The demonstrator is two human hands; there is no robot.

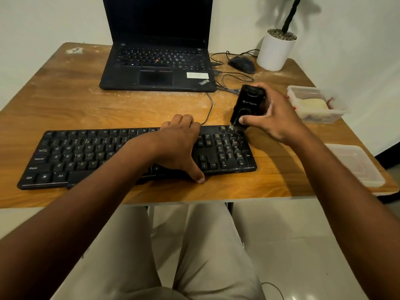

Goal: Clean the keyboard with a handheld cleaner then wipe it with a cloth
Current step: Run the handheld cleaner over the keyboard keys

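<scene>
Right hand (pixel 279 118) grips our handheld cleaner (pixel 249 105) with its brush at the far right corner of the keyboard (pixel 86 152), which our left hand (pixel 177 146) presses flat on the tabletop (pixel 65 100), so we should probably sweep slowly, row by row.

The right hand (pixel 279 115) grips a black handheld cleaner (pixel 249 105), its brush touching the keyboard's (pixel 86 156) far right corner. The left hand (pixel 179 146) rests flat across the keyboard, right of its middle.

Bare table (pixel 65 105) left of laptop (pixel 158 68); tubs (pixel 316 105) crowd the right.
</scene>
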